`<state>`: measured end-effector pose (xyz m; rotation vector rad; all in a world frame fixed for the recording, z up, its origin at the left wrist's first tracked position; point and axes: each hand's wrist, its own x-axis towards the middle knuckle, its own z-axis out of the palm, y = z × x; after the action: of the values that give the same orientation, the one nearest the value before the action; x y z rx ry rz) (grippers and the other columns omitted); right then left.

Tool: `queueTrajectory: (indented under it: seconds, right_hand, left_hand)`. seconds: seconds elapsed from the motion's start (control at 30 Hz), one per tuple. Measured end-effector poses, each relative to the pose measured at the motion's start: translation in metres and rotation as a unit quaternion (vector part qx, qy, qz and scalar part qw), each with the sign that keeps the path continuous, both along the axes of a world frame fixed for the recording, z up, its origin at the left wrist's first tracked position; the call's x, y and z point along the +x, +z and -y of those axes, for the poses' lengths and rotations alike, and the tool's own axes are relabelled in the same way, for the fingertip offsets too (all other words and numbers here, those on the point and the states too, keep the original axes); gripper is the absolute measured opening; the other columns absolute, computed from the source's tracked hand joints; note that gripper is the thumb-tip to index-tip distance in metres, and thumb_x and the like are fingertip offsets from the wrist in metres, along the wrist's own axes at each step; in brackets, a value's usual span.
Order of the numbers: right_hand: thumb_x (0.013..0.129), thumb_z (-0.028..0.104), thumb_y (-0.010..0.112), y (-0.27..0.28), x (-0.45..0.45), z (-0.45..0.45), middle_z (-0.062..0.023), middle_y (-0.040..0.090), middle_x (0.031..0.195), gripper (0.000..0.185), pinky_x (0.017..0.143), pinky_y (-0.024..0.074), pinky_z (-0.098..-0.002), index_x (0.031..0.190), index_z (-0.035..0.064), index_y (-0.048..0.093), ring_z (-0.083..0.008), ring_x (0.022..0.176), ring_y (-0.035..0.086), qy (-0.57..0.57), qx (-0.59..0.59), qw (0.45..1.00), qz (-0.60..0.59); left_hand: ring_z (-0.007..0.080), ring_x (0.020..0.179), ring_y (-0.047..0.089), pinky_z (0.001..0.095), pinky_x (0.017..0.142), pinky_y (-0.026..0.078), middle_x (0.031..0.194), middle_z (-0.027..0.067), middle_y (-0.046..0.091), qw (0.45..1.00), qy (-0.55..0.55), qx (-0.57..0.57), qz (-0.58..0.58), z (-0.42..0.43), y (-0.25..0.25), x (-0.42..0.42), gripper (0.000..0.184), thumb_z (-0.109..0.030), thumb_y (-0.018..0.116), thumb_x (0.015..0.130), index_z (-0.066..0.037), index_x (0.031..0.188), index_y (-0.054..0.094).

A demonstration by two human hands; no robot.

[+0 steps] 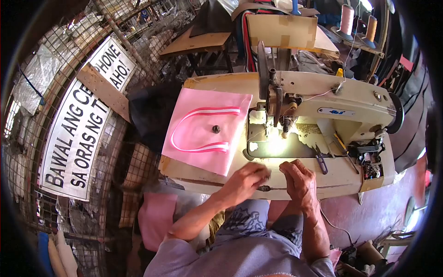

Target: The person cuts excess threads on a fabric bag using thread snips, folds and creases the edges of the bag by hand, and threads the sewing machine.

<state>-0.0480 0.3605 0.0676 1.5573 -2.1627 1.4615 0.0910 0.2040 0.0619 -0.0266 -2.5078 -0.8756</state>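
My left hand (244,183) is closed in a pinch above the front edge of the sewing table, slightly smeared by motion, with a small dark thing at its fingertips too blurred to name. Beside it, my right hand (300,181) is pinched too, and whatever lies between its fingers is hidden. Behind the hands stands a sewing machine (332,94), its lamp lighting the needle area. To the left lies a pink fabric panel (207,162) with a pink-and-white striped strap (177,123) in a U on it. A small dark round piece (216,129) rests within the strap's curve.
Purple-handled thread snips (321,161) and a yellow-handled screwdriver (342,145) lie on the right of the machine bed. Thread cones (347,19) stand behind. At left is a wire mesh wall with a white sign (74,138). Pink fabric (157,219) hangs below the table.
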Motion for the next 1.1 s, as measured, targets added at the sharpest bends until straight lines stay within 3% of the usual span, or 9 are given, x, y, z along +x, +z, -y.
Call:
queueTrajectory:
  seconds: [0.17,0.33,0.43,0.5,0.67,0.73,0.83,0.97,1.1]
  right_hand:
    - [0.072,-0.004,0.067,-0.014,0.026,-0.014,-0.0094,0.062,0.081,0.030,0.060,0.0547,-0.0389,0.101,0.0065,0.066,-0.0288,0.074,0.066,0.109,0.053,0.992,-0.023]
    - [0.071,-0.005,0.065,0.040,0.025,-0.025,-0.0084,0.063,0.081,0.034,0.057,0.0553,-0.0385,0.103,0.0065,0.066,-0.0260,0.071,0.068,0.091,0.022,0.994,-0.052]
    - [0.069,-0.003,0.067,0.018,0.012,-0.019,-0.0118,0.065,0.085,0.035,0.060,0.0575,-0.0383,0.103,0.0049,0.066,-0.0264,0.071,0.069,0.050,0.052,0.997,0.007]
    - [0.067,-0.002,0.069,0.014,0.037,-0.026,-0.0090,0.065,0.084,0.035,0.060,0.0567,-0.0356,0.101,0.0049,0.066,-0.0258,0.068,0.067,0.139,0.042,0.987,-0.066]
    - [0.070,-0.003,0.067,0.062,0.025,-0.039,-0.0085,0.063,0.082,0.035,0.058,0.0560,-0.0392,0.104,0.0043,0.066,-0.0272,0.067,0.067,0.123,0.038,0.992,-0.017]
    - [0.070,-0.003,0.066,0.053,0.019,-0.033,-0.0084,0.063,0.084,0.035,0.057,0.0567,-0.0376,0.105,0.0037,0.065,-0.0259,0.069,0.068,0.074,0.059,0.995,0.015]
    - [0.070,-0.002,0.066,0.035,0.048,-0.036,-0.0080,0.061,0.085,0.038,0.057,0.0564,-0.0363,0.107,0.0038,0.064,-0.0238,0.070,0.067,0.215,0.041,0.971,-0.094]
    - [0.069,-0.002,0.066,0.076,0.027,-0.045,-0.0086,0.061,0.082,0.042,0.055,0.0557,-0.0379,0.111,0.0037,0.064,-0.0253,0.067,0.067,0.120,-0.005,0.992,-0.047]
    - [0.071,0.003,0.066,0.050,0.042,-0.039,-0.0092,0.063,0.090,0.045,0.057,0.0559,-0.0403,0.115,0.0041,0.061,-0.0252,0.074,0.069,0.192,0.037,0.978,-0.075]
  left_hand:
    - [0.0180,0.099,0.065,0.0320,0.083,0.057,0.113,0.0090,0.066,0.960,-0.054,0.275,0.001,-0.005,0.023,0.019,0.039,0.002,0.072,0.084,-0.008,0.122,0.069]
    - [0.0241,0.100,0.065,0.0331,0.082,0.056,0.113,0.0099,0.063,0.997,-0.031,0.060,0.022,-0.017,0.034,0.029,0.032,-0.002,0.073,0.085,-0.004,0.117,0.070]
    - [0.0211,0.099,0.066,0.0307,0.084,0.056,0.112,0.0096,0.066,0.983,-0.047,0.175,0.014,-0.021,0.055,0.036,0.029,-0.004,0.072,0.088,-0.005,0.117,0.071]
    - [0.0184,0.100,0.066,0.0290,0.085,0.056,0.112,0.0096,0.068,0.962,-0.022,0.272,-0.014,-0.016,0.055,0.036,0.029,-0.003,0.073,0.087,-0.005,0.115,0.072]
    - [0.0196,0.096,0.068,0.0299,0.080,0.058,0.111,0.0104,0.066,0.995,-0.059,0.071,0.043,-0.021,0.059,0.042,0.036,0.003,0.073,0.084,-0.004,0.119,0.070]
    - [0.0218,0.098,0.068,0.0322,0.081,0.058,0.112,0.0115,0.066,0.979,-0.107,0.170,0.020,-0.021,0.066,0.043,0.033,0.003,0.073,0.083,-0.003,0.116,0.070]
    - [0.0225,0.099,0.068,0.0329,0.083,0.057,0.112,0.0115,0.066,0.966,-0.008,0.255,-0.032,-0.015,0.062,0.046,0.031,0.001,0.074,0.083,-0.002,0.114,0.071]
    - [0.0227,0.097,0.069,0.0317,0.084,0.059,0.111,0.0116,0.067,0.995,-0.070,0.071,0.031,-0.025,0.075,0.045,0.034,0.003,0.074,0.083,-0.002,0.117,0.071]
    - [0.0240,0.097,0.068,0.0319,0.082,0.059,0.111,0.0109,0.066,0.966,-0.088,0.238,-0.057,-0.021,0.077,0.048,0.040,0.006,0.076,0.078,-0.005,0.117,0.072]
